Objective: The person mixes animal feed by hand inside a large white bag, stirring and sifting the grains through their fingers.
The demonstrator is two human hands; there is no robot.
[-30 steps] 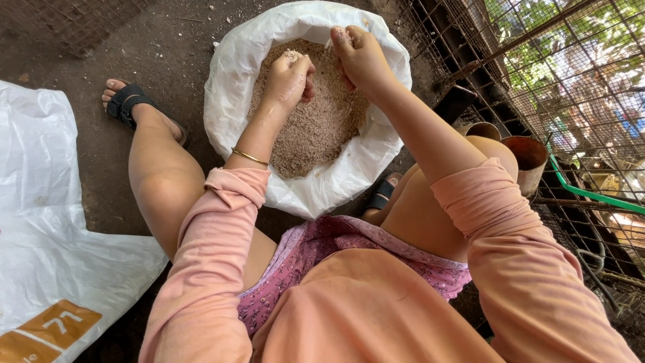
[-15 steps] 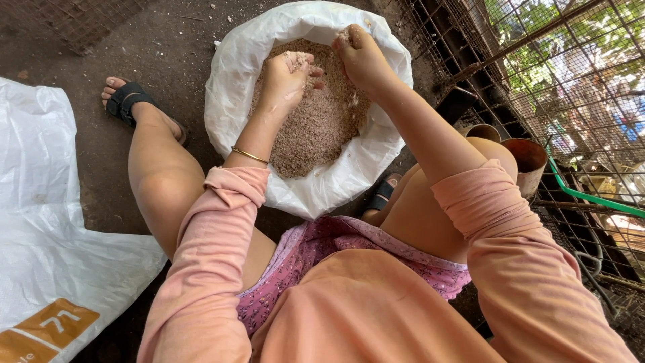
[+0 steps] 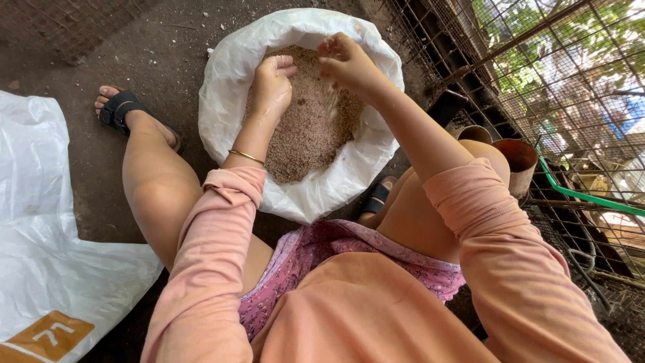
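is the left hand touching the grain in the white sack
Touching. The head view shows the left hand curled into the brown grain inside the white sack, fingers pressed against it.

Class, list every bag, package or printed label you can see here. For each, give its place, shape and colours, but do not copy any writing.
Open sack: centre, between the knees; white plastic, rim rolled down, round mouth, filled with brown grain; left hand and right hand over the grain.
Flat sack: left, lying on the dirt floor; white, crinkled plastic.
Label: bottom-left corner of the flat sack; orange-brown patch with white marks.
No signs or screens.
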